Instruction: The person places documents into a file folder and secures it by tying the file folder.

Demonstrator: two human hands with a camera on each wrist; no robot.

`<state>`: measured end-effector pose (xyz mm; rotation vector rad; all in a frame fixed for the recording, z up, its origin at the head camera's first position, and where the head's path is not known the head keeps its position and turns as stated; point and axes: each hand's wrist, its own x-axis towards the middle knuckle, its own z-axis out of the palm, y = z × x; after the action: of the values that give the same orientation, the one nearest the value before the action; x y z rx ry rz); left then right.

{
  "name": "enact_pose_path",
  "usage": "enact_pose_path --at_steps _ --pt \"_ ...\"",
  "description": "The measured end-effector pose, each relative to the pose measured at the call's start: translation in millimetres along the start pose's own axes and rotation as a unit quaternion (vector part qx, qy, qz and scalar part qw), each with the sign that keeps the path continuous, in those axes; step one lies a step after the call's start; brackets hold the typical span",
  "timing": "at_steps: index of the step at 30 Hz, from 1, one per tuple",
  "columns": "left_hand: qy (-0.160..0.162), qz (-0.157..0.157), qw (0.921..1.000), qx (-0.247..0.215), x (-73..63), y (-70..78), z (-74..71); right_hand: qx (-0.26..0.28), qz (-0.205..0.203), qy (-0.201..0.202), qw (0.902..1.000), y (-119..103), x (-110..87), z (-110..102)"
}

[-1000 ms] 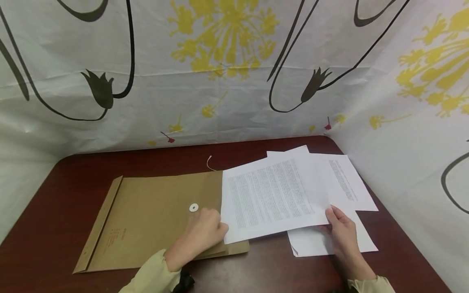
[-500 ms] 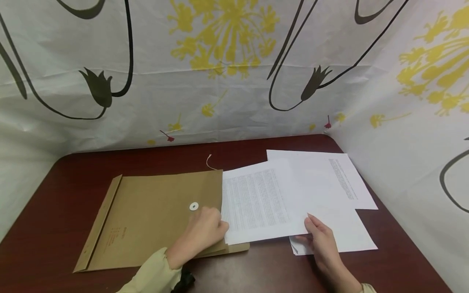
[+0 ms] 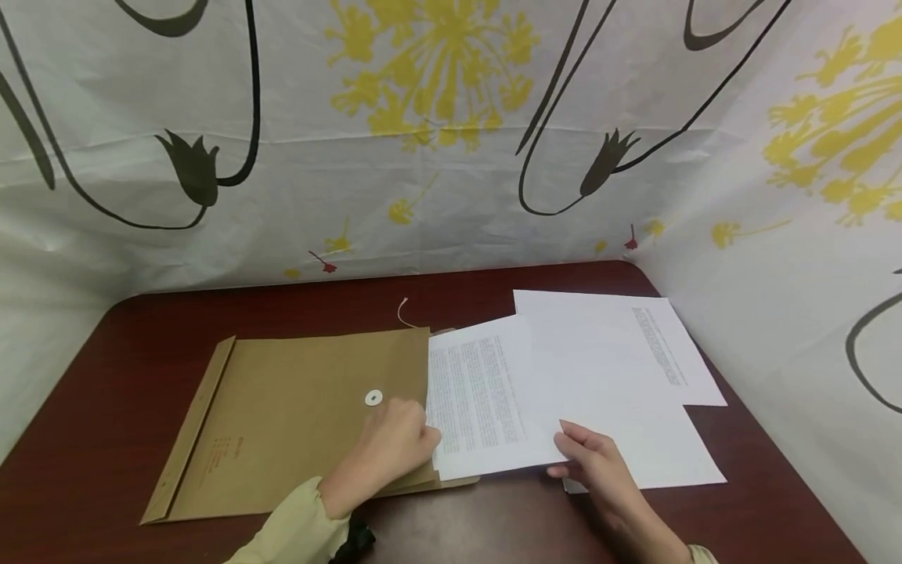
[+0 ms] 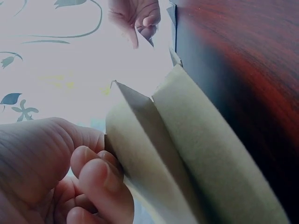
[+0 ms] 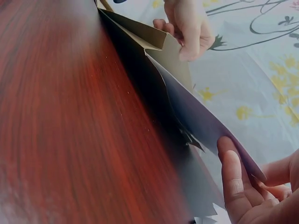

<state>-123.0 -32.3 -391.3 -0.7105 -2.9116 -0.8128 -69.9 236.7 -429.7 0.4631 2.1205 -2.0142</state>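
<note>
A brown kraft paper document envelope lies on the table with its open end facing right. My left hand pinches the upper layer at the mouth's near corner, lifting it; the left wrist view shows the folded side gusset spread below the fingers. My right hand holds a printed sheet of paper by its near right corner, thumb on top and fingers underneath. The sheet's left part is hidden inside the envelope. In the right wrist view the sheet's edge runs from the fingers into the envelope mouth.
More white sheets lie overlapping at the right, partly under the held sheet. A white button disc sits on the envelope, and a string sticks out behind it. A patterned white curtain borders the dark red table.
My right hand has moved left with the printed sheet, which has slid further into the envelope. More of the sheets underneath now shows. The left hand stays in place.
</note>
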Motion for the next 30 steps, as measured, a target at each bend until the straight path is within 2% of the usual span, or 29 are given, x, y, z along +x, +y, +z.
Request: enact_pose_path --at_steps 6,9,13,18,21,30 --pt "0.000 0.008 0.9999 0.007 1.1 0.2 1.2 -0.002 0.004 0.004 1.0000 1.4 0.0 1.8" --pt "0.002 0.014 0.9999 0.006 0.8 0.3 1.4 -0.002 0.000 -0.014 0.9999 -0.4 -0.1 6.8" --pt "0.003 0.016 0.9999 0.003 0.2 0.5 1.5 0.014 -0.024 -0.075 0.9968 -1.3 1.0 19.1" --pt "0.003 0.013 0.9999 0.005 -0.1 0.4 1.8 0.021 -0.056 -0.170 0.9836 1.0 4.2 34.9" --pt "0.002 0.012 0.9999 0.005 0.1 0.4 1.7 0.019 -0.058 -0.201 0.9777 2.1 5.6 40.1" --pt "0.004 0.013 0.9999 0.010 0.4 0.4 1.6 -0.001 -0.047 -0.200 0.9786 1.0 7.5 43.8"
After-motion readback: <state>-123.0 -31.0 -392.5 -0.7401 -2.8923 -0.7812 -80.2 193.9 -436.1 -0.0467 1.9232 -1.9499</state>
